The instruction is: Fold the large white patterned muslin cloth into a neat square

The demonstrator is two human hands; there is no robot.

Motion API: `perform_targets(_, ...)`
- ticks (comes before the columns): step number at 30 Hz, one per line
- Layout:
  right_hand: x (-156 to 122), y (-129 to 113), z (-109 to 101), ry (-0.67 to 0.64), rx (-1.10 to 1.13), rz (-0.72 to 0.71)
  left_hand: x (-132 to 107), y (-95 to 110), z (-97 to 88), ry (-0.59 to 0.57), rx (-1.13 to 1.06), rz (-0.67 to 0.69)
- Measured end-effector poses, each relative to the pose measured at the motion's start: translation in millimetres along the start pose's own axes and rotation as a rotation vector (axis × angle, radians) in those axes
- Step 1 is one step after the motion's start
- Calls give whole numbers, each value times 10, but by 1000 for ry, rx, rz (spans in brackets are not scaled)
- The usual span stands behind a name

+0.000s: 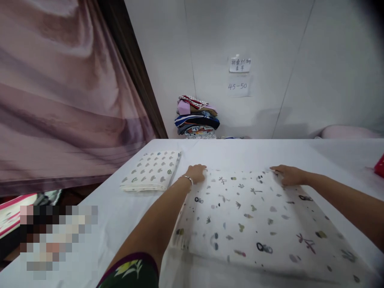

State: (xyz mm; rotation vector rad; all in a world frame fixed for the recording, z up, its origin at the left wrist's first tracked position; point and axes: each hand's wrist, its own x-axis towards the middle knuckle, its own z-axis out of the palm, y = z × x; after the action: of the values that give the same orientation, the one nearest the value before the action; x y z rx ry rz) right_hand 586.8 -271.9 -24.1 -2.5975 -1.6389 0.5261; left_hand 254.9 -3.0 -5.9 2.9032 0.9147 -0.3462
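A white cloth (249, 216) printed with small plants and figures is spread over the table in front of me, its near part hanging toward the bottom of the view. My left hand (197, 173), with a silver bracelet at the wrist, is closed on its far left corner. At the far right corner, my right hand (288, 175) pinches the same cloth by the edge. The far edge runs fairly straight between both hands. Left of my left hand lies a folded white cloth (154, 170) with grey mushroom-like prints, apart from the spread one.
The white table (132, 216) reaches back toward a pale wall with two paper signs (240, 76). Beyond its far edge rises a stack of folded fabrics (198, 116). A pink curtain (66, 92) hangs at left. Something red (379, 166) sits at the right edge.
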Motion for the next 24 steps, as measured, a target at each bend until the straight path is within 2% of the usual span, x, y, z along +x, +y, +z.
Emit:
perform_targets(6,187,-47,-169,-256,60,66,261,30,-133,-130,107,-5)
perform_targets(10,221,-125,-196,-312,71,73,239,38,-171,-149,136,7)
perform_targets(19,88,-183,-222,-181,17,35,-47,86,-212,-24,167,40)
perform_targets(22,38,-203,-317,-121,-6,30,-121,122,-328,19,181,50)
perform_targets(24,-8,-221,-455,-64,-18,34,-171,121,-481,57,186,50)
